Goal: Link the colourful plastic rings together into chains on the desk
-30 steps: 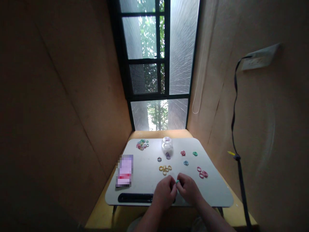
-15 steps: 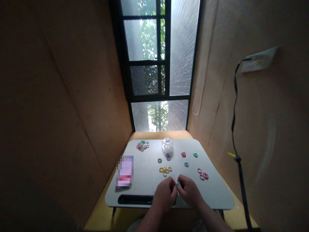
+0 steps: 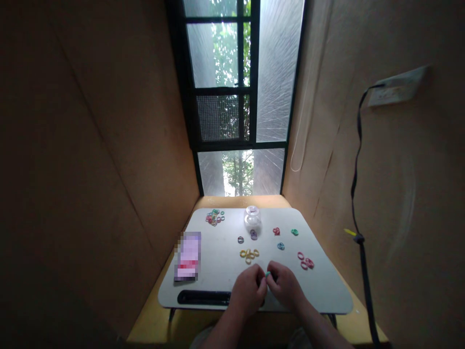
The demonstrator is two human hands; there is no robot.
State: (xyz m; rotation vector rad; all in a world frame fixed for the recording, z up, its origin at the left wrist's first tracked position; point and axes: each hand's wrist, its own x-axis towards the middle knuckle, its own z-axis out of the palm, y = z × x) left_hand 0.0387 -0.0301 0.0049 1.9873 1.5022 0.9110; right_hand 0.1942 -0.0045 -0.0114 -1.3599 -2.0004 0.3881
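Pinching a small green band (image 3: 268,274) in the right hand (image 3: 285,283), fingers clamped on it, above the near part of the worktop (image 3: 221,266). Curling the left hand (image 3: 249,291) in just beside the band; cannot tell whether also gripping it with those fingers, or only close. Just beyond the hands, a cluster of yellow bands (image 3: 250,254); to the right, near the edge, pink bands (image 3: 309,263). Farther back, small groups in blue, red and green, plus purple bands (image 3: 254,235) just in front of a clear jar (image 3: 252,220). At far left, a mixed pile of bands (image 3: 215,218); nearer, a pixelated flat rectangle (image 3: 188,257) behind a long black slot (image 3: 203,297), partly hidden by the left hand.
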